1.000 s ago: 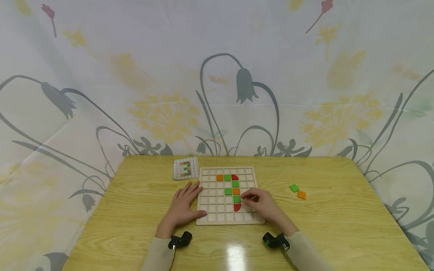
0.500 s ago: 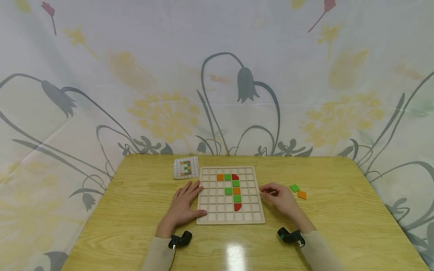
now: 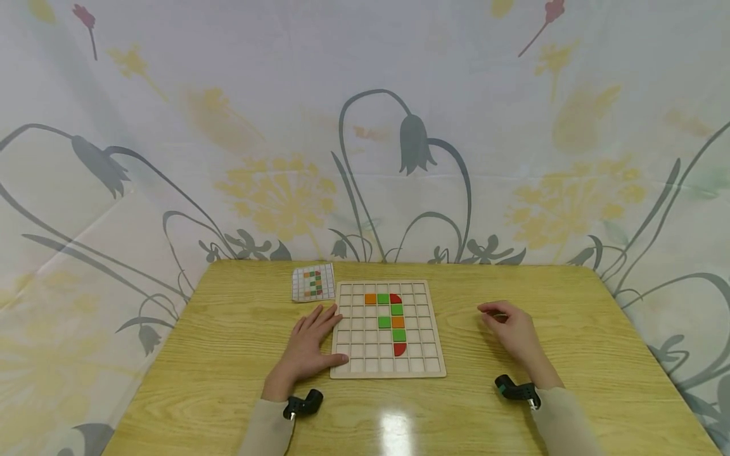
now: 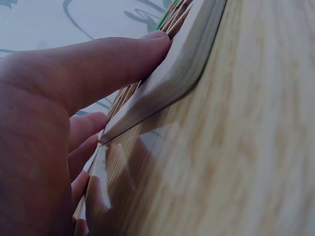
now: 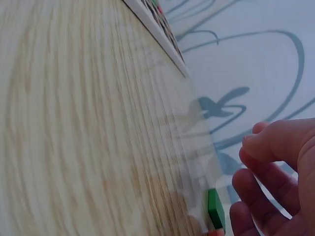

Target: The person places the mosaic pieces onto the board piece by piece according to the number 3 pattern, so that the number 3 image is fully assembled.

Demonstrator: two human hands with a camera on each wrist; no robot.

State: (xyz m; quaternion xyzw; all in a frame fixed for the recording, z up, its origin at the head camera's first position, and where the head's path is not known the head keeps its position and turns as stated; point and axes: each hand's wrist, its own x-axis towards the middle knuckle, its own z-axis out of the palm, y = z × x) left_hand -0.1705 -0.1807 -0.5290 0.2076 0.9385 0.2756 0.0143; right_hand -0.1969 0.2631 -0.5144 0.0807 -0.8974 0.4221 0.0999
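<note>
A pale wooden grid board [image 3: 388, 374] lies on the table with orange squares, green squares and red rounded tiles [image 3: 400, 349] in some of its cells. My left hand [image 3: 308, 347] is spread at its left edge, fingertips and thumb touching the rim. In the left wrist view the thumb [image 4: 128, 58] lies straight on that rim. To the right, away from the board, my right hand [image 3: 513, 328] hovers with loosely bent fingers, nothing seen between them. A green tile [image 5: 215, 209] and the edge of an orange tile [image 5: 215, 232] lie by its fingers in the right wrist view; the head view hides both.
A small paper card [image 3: 313, 283] printed with a coloured grid pattern lies behind the left hand, beside the board's far left corner. The wooden table [image 3: 217, 354] runs back to a floral curtain [image 3: 274, 126].
My right hand has moved right, from the board to over the loose green and orange tiles, covering them in the head view. The left hand has stayed in place.
</note>
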